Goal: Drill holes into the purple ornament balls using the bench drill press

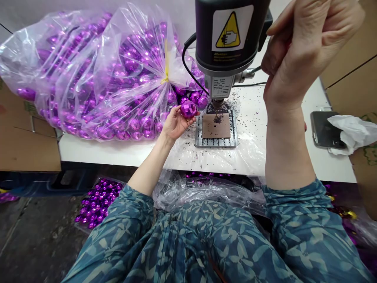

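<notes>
A shiny purple faceted ball [188, 109] rests in the fingers of my left hand [177, 122], just left of the drill press. My right hand [312, 47] is raised beside the black drill press head [231, 35], its fingers curled closed. What they close around is mostly hidden; only a sliver of red shows between them. Under the drill chuck [218, 103], a brown square board [216, 131] with a small dark hole lies on the slotted metal base [216, 143]. Dark shavings cover part of the board.
A large clear bag [97, 78] of purple balls, tied with yellow, fills the left of the white table [118, 150]. At the right lie a dark phone [325, 127] and crumpled tissue [355, 131]. A tray of purple balls [97, 202] sits below. Cardboard boxes flank the table.
</notes>
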